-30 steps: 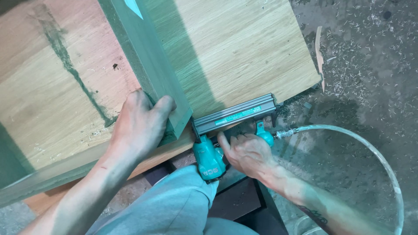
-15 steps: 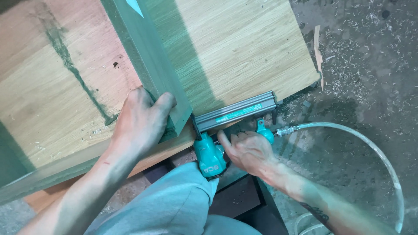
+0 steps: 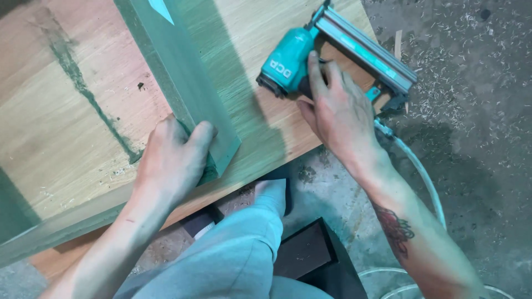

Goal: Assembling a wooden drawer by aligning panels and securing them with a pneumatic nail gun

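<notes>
The nail gun (image 3: 338,52), teal with a long grey magazine, lies on the wooden board (image 3: 260,127) at about one o'clock in the view. The right hand (image 3: 338,113) rests on its grip from the five o'clock side, fingers (image 3: 315,69) closed around the handle. A pale air hose (image 3: 424,177) runs from the gun's rear toward five o'clock, over the concrete floor (image 3: 476,111) strewn with shavings. At about nine o'clock from the gun, the left hand (image 3: 174,158) presses flat on the corner end of a green-painted upright panel (image 3: 183,83), fingers spread over its edge, not gripping. A knee in grey trousers (image 3: 244,243) sits at six o'clock.
</notes>
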